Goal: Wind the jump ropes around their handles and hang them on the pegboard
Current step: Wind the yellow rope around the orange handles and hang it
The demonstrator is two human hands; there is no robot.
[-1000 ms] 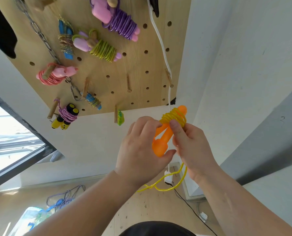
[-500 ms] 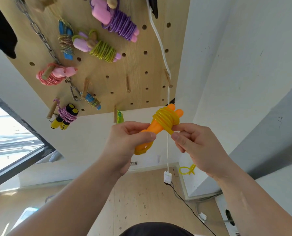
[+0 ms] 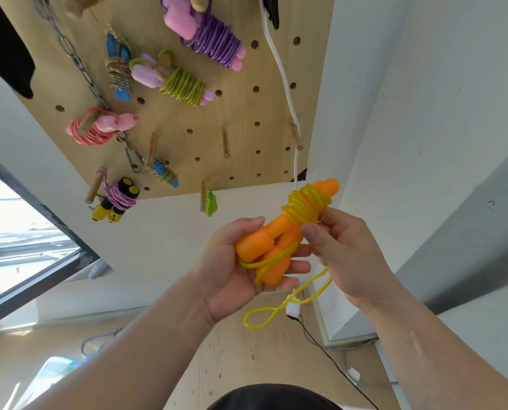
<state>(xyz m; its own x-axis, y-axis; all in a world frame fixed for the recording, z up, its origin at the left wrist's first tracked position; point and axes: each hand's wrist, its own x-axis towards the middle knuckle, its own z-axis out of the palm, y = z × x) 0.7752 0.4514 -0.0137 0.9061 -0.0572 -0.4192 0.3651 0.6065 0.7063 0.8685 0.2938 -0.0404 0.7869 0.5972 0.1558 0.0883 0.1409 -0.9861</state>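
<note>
The top edge crops the purple rope bundle and the chain; the small green bundle is too small to identify.

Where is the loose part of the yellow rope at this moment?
In the head view, the loose yellow loop hangs just below the left hand gripping the orange handles and the right hand, right of centre, beside the white plug.

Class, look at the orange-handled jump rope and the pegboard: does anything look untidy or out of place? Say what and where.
Yes. The yellow rope is only partly wound on the orange handles: a loose loop dangles below the left hand and right hand. A purple cord lies loose on the floor, lower left.
</note>
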